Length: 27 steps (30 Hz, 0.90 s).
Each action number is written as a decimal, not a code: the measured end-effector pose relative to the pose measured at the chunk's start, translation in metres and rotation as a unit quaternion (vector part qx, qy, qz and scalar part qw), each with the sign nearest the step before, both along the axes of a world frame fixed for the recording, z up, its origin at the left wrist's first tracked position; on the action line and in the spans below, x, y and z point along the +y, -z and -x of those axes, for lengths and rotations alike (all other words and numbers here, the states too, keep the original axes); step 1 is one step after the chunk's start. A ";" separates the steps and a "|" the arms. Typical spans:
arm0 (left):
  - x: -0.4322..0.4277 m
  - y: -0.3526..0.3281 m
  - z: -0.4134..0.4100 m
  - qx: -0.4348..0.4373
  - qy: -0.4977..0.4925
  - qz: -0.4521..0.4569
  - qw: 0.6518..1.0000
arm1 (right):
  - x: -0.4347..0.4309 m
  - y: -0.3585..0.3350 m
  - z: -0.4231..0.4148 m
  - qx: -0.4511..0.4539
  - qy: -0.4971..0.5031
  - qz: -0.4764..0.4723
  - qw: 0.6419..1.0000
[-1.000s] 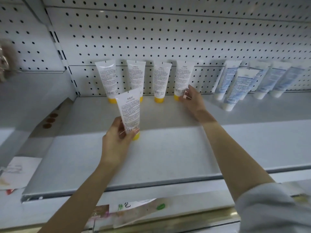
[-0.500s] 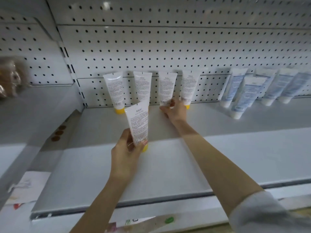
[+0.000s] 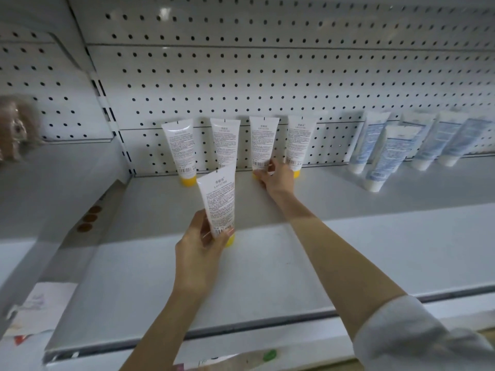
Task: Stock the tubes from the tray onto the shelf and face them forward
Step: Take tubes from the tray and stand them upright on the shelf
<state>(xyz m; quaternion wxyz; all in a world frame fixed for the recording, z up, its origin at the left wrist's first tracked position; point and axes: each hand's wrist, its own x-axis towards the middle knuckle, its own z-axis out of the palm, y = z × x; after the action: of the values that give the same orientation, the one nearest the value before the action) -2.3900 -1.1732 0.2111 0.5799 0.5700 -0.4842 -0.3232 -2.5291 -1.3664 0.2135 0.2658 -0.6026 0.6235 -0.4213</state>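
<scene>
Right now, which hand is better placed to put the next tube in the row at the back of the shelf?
Left. The left hand grips a yellow-capped tube, cap down, at the shelf. The right hand holds the base of the third tube in the back row.

I am holding my left grip raised in front of me, with the bare forearm angling up from the lower left. Its thumb and fingers are curling round the lower end of the held tube, which is standing upright. My right arm is extending forward, nearly straight, with the sleeve bunched near the elbow. My right grip is lying palm down, its fingertips pinching the base of the standing tube.
</scene>
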 end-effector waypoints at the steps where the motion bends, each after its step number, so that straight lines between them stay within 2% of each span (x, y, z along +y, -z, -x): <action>1: -0.001 0.000 0.000 0.002 0.000 0.000 1.000 | 0.000 0.000 0.000 0.002 -0.001 -0.002 1.000; 3: -0.001 0.000 0.000 0.002 0.002 -0.001 1.000 | 0.006 -0.003 0.003 0.000 -0.001 -0.014 1.000; 6: -0.002 0.000 0.000 0.000 -0.002 -0.005 1.000 | 0.030 -0.007 0.017 -0.084 0.011 -0.049 0.995; 8: -0.002 0.000 0.000 -0.005 -0.005 -0.007 1.000 | 0.050 -0.005 0.030 -0.200 0.001 -0.055 0.978; 11: -0.002 -0.001 -0.001 -0.008 -0.006 -0.012 1.000 | 0.083 -0.015 0.050 -0.376 -0.073 -0.108 0.918; 13: 0.001 -0.003 0.002 -0.004 0.004 -0.018 1.000 | 0.103 -0.023 0.063 -0.363 -0.200 -0.140 0.899; 15: 0.000 -0.004 0.010 0.009 0.019 -0.016 1.000 | 0.120 -0.029 0.071 -0.302 -0.315 -0.142 0.889; 17: -0.004 -0.007 0.023 0.019 0.032 -0.015 0.999 | 0.132 -0.031 0.073 -0.223 -0.361 -0.147 0.894; 19: -0.010 -0.011 0.041 0.008 0.056 -0.020 0.998 | 0.136 -0.031 0.078 -0.181 -0.351 -0.133 0.909; 22: -0.020 -0.014 0.069 0.005 0.094 -0.025 0.995 | 0.133 -0.033 0.093 -0.174 -0.283 -0.077 0.940; 27: -0.041 -0.010 0.108 -0.021 0.120 -0.026 0.992 | 0.129 -0.036 0.126 -0.153 -0.251 -0.063 0.954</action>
<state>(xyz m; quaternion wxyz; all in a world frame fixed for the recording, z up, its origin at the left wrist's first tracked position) -2.4981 -1.2146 0.2209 0.5122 0.5293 -0.5522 -0.3907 -2.6554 -1.2378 0.2499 0.4925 -0.6499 0.4297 -0.3878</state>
